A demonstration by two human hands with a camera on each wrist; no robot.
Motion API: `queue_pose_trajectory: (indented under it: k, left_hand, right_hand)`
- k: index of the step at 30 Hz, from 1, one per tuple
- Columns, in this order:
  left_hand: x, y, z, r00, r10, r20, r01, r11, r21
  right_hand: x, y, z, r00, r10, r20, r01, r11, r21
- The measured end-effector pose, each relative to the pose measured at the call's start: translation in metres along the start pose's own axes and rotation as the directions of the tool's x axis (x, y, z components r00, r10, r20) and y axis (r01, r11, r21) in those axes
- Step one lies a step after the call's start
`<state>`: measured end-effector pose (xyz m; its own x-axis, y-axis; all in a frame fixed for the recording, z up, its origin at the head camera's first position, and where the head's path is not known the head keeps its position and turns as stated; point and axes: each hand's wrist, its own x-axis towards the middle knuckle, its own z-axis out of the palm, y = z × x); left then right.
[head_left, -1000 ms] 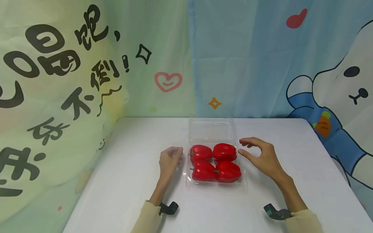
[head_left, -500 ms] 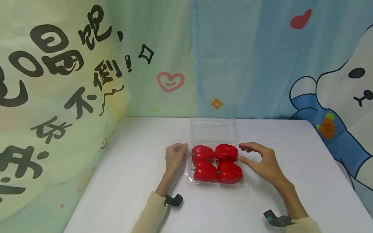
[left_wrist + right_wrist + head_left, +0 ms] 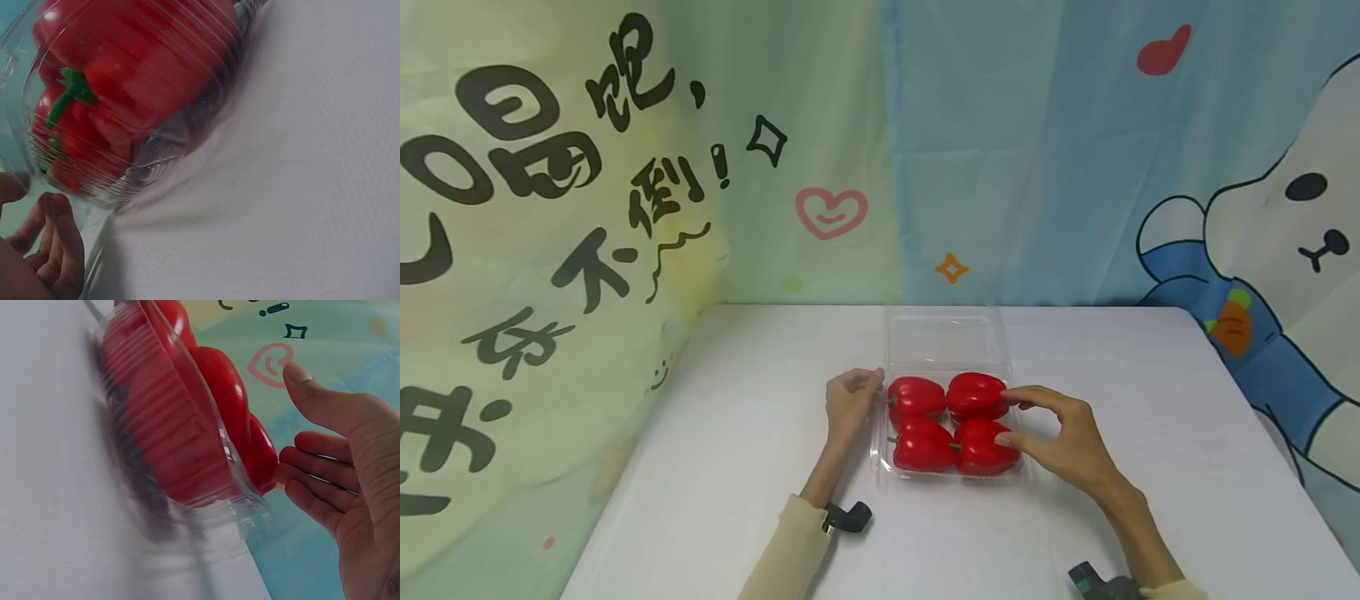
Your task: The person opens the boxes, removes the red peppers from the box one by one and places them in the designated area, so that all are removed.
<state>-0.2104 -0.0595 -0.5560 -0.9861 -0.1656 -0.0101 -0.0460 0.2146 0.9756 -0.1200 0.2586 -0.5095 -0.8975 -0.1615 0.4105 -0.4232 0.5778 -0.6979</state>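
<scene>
Several red bell peppers [image 3: 921,445] lie in two rows inside an opened clear plastic clamshell box [image 3: 951,477]. Ribbed walls and green pepper stems show up close in the left wrist view. At the box's left rim, my left hand [image 3: 852,404] holds the edge between thumb and fingertips. My right hand [image 3: 1067,442] hovers over the right side, thumb and fingers spread apart. Its fingertips are by the back right pepper [image 3: 976,395], its thumb over the front right pepper [image 3: 981,450]. In the right wrist view the right hand [image 3: 350,469] grips nothing.
The box's clear lid [image 3: 945,337] lies folded back behind it on the white table [image 3: 760,400]. A printed curtain [image 3: 1037,150] hangs behind and to the left of the table. Each wrist wears a dark camera mount.
My right hand has moved left and a little down, from beside the box to over the right peppers. My left hand has come right to the box's left rim. The peppers stay in place.
</scene>
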Motion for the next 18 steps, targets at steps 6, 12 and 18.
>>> queue_pose_trajectory:
  k: [6,12,18]
  left_hand:
    - [-0.001,-0.001,0.003,0.999,0.032,-0.011,-0.033,0.999,-0.019]
    - [-0.001,-0.003,0.004,0.999,0.032,-0.020,-0.032,0.999,-0.013]
    - [-0.001,-0.004,0.004,0.999,0.044,-0.017,-0.044,0.999,-0.028]
  right_hand:
    - [-0.005,-0.001,0.003,1.000,-0.008,0.018,0.008,1.000,0.002]
    - [-0.008,-0.003,0.005,0.999,0.021,0.034,-0.019,0.999,-0.037]
    - [-0.012,-0.006,0.009,0.992,0.085,0.091,-0.080,0.995,-0.061]
